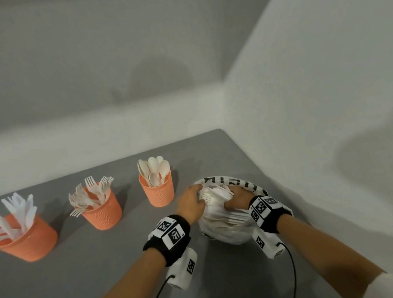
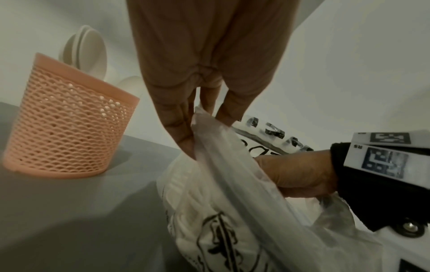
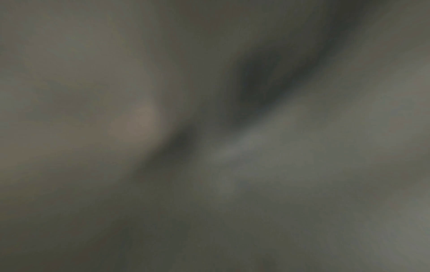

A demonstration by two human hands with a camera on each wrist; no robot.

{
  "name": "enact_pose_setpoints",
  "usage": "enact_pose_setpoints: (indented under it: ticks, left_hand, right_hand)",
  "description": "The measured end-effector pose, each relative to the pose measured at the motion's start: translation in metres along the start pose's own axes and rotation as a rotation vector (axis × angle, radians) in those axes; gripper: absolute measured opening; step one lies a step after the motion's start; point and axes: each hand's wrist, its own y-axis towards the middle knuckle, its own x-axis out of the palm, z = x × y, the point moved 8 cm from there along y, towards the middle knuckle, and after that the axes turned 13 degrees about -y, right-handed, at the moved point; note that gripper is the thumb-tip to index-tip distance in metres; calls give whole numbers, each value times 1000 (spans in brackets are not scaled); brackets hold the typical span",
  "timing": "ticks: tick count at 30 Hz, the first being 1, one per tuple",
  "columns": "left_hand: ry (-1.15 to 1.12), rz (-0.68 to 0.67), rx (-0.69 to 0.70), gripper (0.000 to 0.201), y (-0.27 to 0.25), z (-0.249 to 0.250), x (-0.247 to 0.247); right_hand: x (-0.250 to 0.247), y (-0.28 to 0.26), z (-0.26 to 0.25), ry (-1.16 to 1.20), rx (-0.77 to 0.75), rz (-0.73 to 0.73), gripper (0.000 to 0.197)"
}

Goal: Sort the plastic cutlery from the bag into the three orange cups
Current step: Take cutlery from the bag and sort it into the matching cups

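A white plastic bag [image 1: 225,228] with black print sits on the grey table right of three orange mesh cups. My left hand [image 1: 194,194] pinches the bag's left rim [image 2: 209,132] and holds the mouth apart. Reaching into the opening, my right hand [image 1: 235,195] has its fingers buried among the white cutlery [image 1: 216,193]; whether they hold a piece is hidden. The right wrist view is dark and blurred. The left cup [image 1: 28,241] holds knives, the middle cup [image 1: 103,210] forks, the right cup [image 1: 158,191] spoons.
The spoon cup [image 2: 67,127] stands just left of the bag, close to my left hand. White walls meet in a corner behind and to the right of the table [image 1: 94,268]. Cables run from both wrist cameras toward the near edge.
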Motion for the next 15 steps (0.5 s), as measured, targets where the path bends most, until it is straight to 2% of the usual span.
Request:
enact_pose_setpoints:
  ticks: [6,11,15]
  left_hand:
    - [-10,17,-4,49,2,2,1]
    - [-10,18,-6,48,0,5,3]
    - [-30,10,-22,49,-5,3,6]
  right_hand:
    - [-3,-8,0,-1,-72,7,49]
    - [0,-7,5,-19,-62,5,58]
    - [1,-3,8,-136,-11,-34,57]
